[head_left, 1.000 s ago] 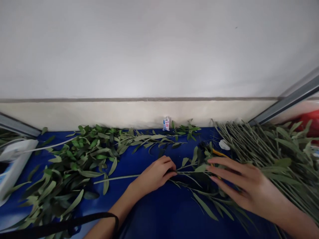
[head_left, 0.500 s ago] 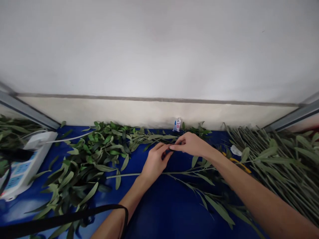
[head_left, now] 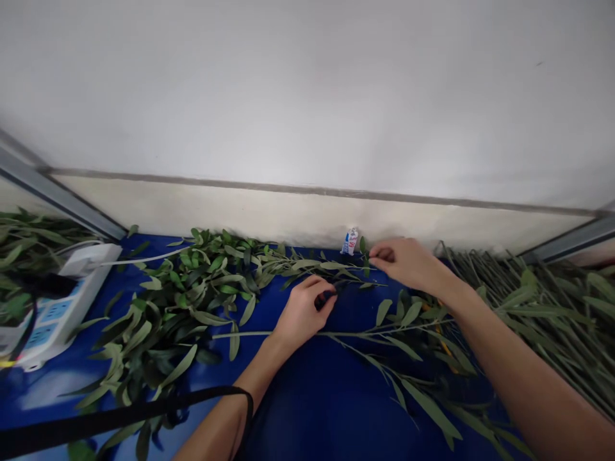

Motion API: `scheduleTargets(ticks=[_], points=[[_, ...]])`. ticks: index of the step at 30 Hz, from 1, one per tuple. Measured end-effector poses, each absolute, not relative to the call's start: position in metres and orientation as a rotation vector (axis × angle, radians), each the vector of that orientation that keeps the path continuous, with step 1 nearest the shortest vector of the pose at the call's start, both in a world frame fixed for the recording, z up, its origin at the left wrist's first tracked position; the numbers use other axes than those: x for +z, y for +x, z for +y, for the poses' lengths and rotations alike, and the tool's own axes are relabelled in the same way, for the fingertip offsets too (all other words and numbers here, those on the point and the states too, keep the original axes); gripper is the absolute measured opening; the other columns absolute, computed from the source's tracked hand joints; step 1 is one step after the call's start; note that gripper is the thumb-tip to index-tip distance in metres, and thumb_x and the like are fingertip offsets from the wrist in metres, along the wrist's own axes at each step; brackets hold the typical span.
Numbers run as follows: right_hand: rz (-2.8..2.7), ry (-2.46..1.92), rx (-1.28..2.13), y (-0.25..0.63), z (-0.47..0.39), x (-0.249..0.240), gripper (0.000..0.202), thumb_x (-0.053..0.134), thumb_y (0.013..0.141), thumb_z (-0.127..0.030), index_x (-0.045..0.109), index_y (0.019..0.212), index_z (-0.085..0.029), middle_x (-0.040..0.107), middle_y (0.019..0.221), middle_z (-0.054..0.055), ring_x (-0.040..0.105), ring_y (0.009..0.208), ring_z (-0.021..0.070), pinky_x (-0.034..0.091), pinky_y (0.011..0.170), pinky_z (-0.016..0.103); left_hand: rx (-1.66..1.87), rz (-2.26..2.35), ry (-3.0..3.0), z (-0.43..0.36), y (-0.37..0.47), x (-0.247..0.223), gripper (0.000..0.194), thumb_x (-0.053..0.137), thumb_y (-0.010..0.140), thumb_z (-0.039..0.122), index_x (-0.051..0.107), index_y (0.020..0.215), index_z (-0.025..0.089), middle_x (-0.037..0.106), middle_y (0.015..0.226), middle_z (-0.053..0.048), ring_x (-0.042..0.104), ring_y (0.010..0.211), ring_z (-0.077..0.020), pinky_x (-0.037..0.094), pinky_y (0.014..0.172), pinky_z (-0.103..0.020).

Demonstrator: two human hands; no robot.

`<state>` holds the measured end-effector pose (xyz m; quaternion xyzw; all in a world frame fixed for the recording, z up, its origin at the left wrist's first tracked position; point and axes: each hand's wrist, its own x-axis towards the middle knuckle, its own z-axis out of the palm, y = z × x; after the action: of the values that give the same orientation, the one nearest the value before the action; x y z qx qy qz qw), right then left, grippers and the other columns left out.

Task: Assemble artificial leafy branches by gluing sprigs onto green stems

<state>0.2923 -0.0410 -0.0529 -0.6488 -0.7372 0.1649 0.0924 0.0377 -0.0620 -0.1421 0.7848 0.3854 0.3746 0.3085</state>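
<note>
My left hand (head_left: 302,307) is closed, thumb and fingers curled round a small dark object (head_left: 325,298) mostly hidden by the fingers. Beneath that wrist, a long leafy branch (head_left: 365,333) lies across the blue surface (head_left: 298,397). My right hand (head_left: 403,259) is in the air near the wall, fingertips pinched together; whether something tiny is between them I cannot make out. Just left of it, a small blue and white packet (head_left: 350,242) with red print leans by the wall. Cut leafy sprigs (head_left: 307,264) lie between the packet and the leaf pile.
A heap of leafy sprigs (head_left: 158,320) covers the left side. A white power strip (head_left: 72,301) with a cable (head_left: 144,260) lies at far left. Bundled stems (head_left: 538,314) fill the right. A white wall (head_left: 307,96) stands behind; a black strap (head_left: 144,413) crosses the lower left.
My right hand has parted from my left hand and moved right, towards the wall. The left hand stays closed in about the same place. The view has shifted slightly.
</note>
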Motion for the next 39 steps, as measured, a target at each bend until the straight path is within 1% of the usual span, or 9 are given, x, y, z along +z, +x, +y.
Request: scheduleTargets(ticks=[2, 4, 8, 15, 18, 22, 30, 34, 39], points=[[-2.306, -1.868, 0.533, 0.279, -0.035, -0.065, 0.026, 0.065, 0.092, -0.026, 0.076, 0.115, -0.02, 0.078, 0.102, 0.01, 0.073, 0.088, 0.024, 0.052, 0.073, 0.031, 0.963, 1.001, 2.085, -0.065, 0.035, -0.139, 0.01, 0.066, 0.089, 0.014, 0.074, 0.093, 0.018, 0.07, 0.098, -0.006, 0.064, 0.071, -0.0131, 0.056, 0.067, -0.025], [-2.388, -1.843, 0.51, 0.264, -0.031, -0.076, 0.03, 0.072, 0.087, -0.023, 0.076, 0.117, -0.019, 0.077, 0.108, 0.013, 0.072, 0.096, 0.0284, 0.051, 0.078, 0.034, 0.94, 0.992, 2.089, -0.068, 0.033, -0.138, 0.013, 0.065, 0.089, 0.013, 0.075, 0.095, 0.018, 0.07, 0.1, -0.007, 0.065, 0.072, -0.0135, 0.057, 0.068, -0.026], [-2.497, -1.764, 0.474, 0.245, -0.027, -0.084, 0.014, 0.064, 0.09, -0.014, 0.077, 0.093, -0.017, 0.076, 0.093, 0.014, 0.071, 0.091, 0.0279, 0.047, 0.076, 0.033, 0.903, 0.985, 2.086, -0.07, 0.031, -0.138, 0.02, 0.062, 0.09, 0.013, 0.077, 0.102, 0.02, 0.073, 0.107, -0.008, 0.069, 0.078, -0.0157, 0.06, 0.075, -0.029], [-2.388, -1.636, 0.43, 0.261, -0.03, -0.052, 0.03, 0.049, 0.1, -0.023, 0.069, 0.079, -0.02, 0.068, 0.073, 0.004, 0.061, 0.069, 0.0186, 0.041, 0.065, 0.029, 0.985, 0.976, 1.995, -0.072, 0.032, -0.134, 0.029, 0.06, 0.096, 0.021, 0.075, 0.121, 0.023, 0.074, 0.117, -0.01, 0.073, 0.096, -0.0209, 0.061, 0.09, -0.035], [-2.26, -1.578, 0.5, 0.269, -0.039, -0.041, 0.027, 0.053, 0.1, -0.029, 0.073, 0.084, -0.02, 0.071, 0.077, 0.003, 0.062, 0.069, 0.0184, 0.044, 0.065, 0.028, 1.081, 0.992, 1.894, -0.072, 0.033, -0.126, 0.029, 0.059, 0.098, 0.025, 0.074, 0.123, 0.022, 0.075, 0.111, -0.009, 0.071, 0.083, -0.0179, 0.061, 0.082, -0.033], [-2.196, -1.519, 0.589, 0.276, -0.053, -0.038, 0.024, 0.054, 0.097, -0.025, 0.078, 0.098, -0.022, 0.077, 0.097, 0.005, 0.069, 0.079, 0.0197, 0.049, 0.068, 0.029, 1.195, 1.009, 1.677, -0.068, 0.034, -0.118, 0.029, 0.063, 0.098, 0.032, 0.073, 0.122, 0.019, 0.077, 0.105, -0.01, 0.072, 0.085, -0.0202, 0.062, 0.08, -0.034], [-2.252, -1.483, 0.523, 0.286, -0.068, -0.047, 0.029, 0.053, 0.1, -0.022, 0.081, 0.107, -0.021, 0.076, 0.104, 0.008, 0.071, 0.083, 0.0212, 0.054, 0.073, 0.033, 1.21, 0.875, 1.362, -0.062, 0.035, -0.112, 0.018, 0.072, 0.089, 0.035, 0.077, 0.096, 0.018, 0.074, 0.124, -0.012, 0.075, 0.097, -0.0253, 0.064, 0.083, -0.037], [-2.267, -1.476, 0.456, 0.288, -0.068, -0.053, 0.028, 0.054, 0.101, -0.023, 0.082, 0.107, -0.021, 0.076, 0.102, 0.008, 0.071, 0.083, 0.0203, 0.054, 0.075, 0.033, 1.177, 0.81, 1.264, -0.06, 0.038, -0.112, 0.029, 0.07, 0.089, 0.036, 0.076, 0.111, 0.018, 0.079, 0.104, -0.011, 0.076, 0.093, -0.0267, 0.064, 0.083, -0.04], [-2.262, -1.47, 0.455, 0.292, -0.065, -0.058, 0.025, 0.058, 0.1, -0.024, 0.081, 0.107, -0.022, 0.076, 0.103, 0.007, 0.071, 0.083, 0.0205, 0.055, 0.074, 0.034, 1.159, 0.786, 1.216, -0.057, 0.042, -0.114, 0.038, 0.07, 0.087, 0.039, 0.074, 0.117, 0.016, 0.079, 0.101, -0.013, 0.076, 0.098, -0.0298, 0.064, 0.087, -0.041]])
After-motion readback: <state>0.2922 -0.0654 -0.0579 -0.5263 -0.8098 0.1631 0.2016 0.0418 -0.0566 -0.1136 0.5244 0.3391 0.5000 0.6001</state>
